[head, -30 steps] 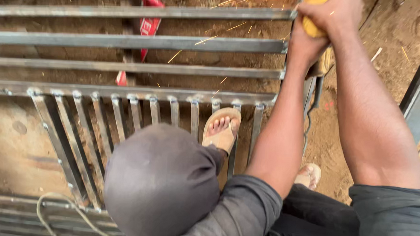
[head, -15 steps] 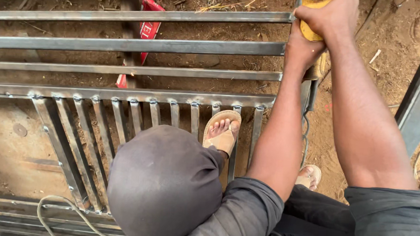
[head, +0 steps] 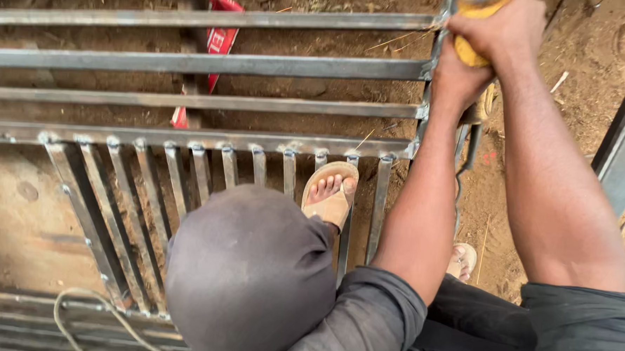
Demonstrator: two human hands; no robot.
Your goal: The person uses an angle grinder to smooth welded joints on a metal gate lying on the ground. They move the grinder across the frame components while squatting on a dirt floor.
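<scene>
Hands, left hand (head: 463, 82) and right hand (head: 505, 29), close tight around a yellow-bodied power tool (head: 470, 45), likely heavy and stiff, above the grey welded steel gate frame (head: 205, 62) below.

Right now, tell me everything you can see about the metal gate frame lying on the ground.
The metal gate frame lies flat on brown dirt. It looks like bare grey steel: long square bars run left to right across the top, and below them a row of short slanted bars, with weld spots at the joints. A foot in a tan sandal stands on the short bars. At its right end both hands, left hand and right hand, hold a yellow tool. A red packet lies beneath the bars.
</scene>
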